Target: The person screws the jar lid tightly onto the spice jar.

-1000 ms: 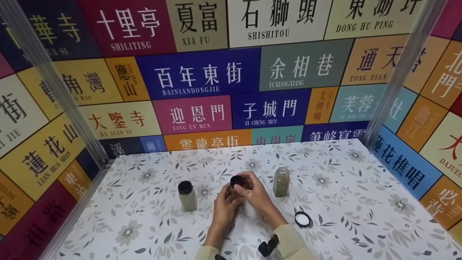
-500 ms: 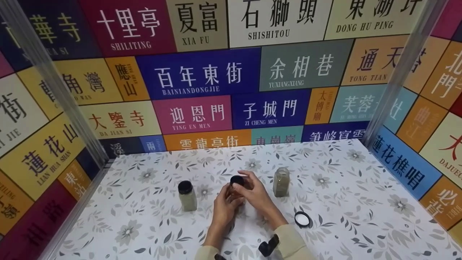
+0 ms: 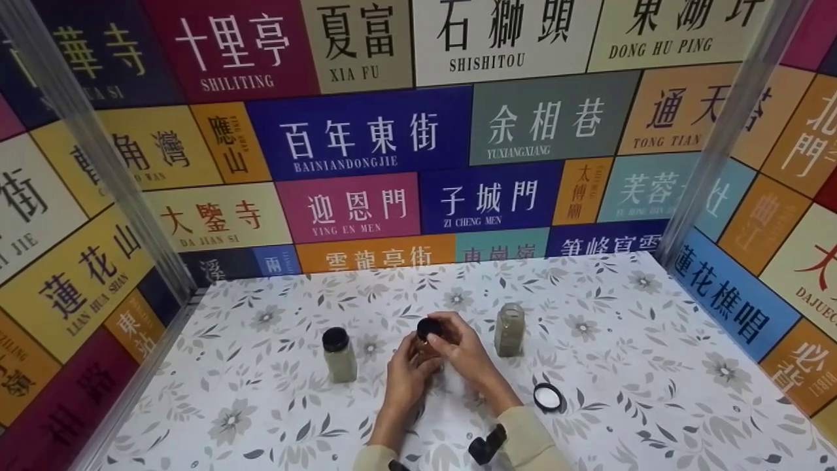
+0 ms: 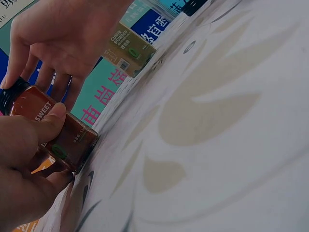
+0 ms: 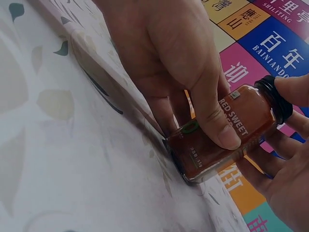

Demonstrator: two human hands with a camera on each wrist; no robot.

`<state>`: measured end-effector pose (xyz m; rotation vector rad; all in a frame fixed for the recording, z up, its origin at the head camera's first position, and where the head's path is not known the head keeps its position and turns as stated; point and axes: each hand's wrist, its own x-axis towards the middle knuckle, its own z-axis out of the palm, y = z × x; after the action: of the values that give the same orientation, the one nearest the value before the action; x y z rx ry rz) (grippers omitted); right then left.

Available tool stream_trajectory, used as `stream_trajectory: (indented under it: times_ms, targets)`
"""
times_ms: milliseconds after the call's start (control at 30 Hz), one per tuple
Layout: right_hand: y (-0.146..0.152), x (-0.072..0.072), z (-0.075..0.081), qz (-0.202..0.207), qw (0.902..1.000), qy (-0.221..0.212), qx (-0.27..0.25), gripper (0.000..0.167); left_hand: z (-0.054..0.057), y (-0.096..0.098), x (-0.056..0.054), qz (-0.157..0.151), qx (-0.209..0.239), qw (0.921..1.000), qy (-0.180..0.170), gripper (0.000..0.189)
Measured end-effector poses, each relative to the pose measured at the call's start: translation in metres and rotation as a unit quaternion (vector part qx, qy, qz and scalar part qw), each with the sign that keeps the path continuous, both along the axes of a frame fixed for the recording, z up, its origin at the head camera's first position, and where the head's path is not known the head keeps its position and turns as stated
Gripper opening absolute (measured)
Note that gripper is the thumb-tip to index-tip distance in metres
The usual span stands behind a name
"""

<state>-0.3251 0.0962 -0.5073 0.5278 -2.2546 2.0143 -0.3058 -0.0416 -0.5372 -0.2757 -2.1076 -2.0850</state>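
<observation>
Here, your left hand [image 3: 405,378] curls round the RED SWEET spice jar [image 5: 212,157] while your right hand [image 3: 468,352] pinches its black lid [image 3: 429,326]; the uncapped cumin powder jar [image 3: 510,335] stands nearby.

Reddish glass jar [image 5: 245,117], black cap [image 5: 273,99] on, upright

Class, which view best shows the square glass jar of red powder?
The right wrist: the jar is large, "RED SWEET" readable. Left wrist shows it with "RED" covered; head, mainly its round black cap.
</observation>
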Motion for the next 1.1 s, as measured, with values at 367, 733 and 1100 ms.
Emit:
stream_trajectory:
  times_ms: [367, 733, 1100]
  targets:
    - [-0.001, 0.000, -0.001, -0.004, 0.9997, 0.010, 0.020, 0.045, 0.001, -0.001, 0.001, 0.008, -0.017, 0.9998, 0.002, 0.058]
    - [-0.003, -0.003, -0.001, -0.016, 0.9968, 0.007, 0.077, 0.043, -0.001, -0.001, 0.000, 0.011, -0.057, 0.9983, 0.001, 0.058]
    - [-0.011, 0.000, 0.001, -0.060, 0.9959, -0.012, 0.066, 0.046, -0.001, -0.001, 0.001, 0.014, -0.052, 0.9985, 0.008, 0.058]
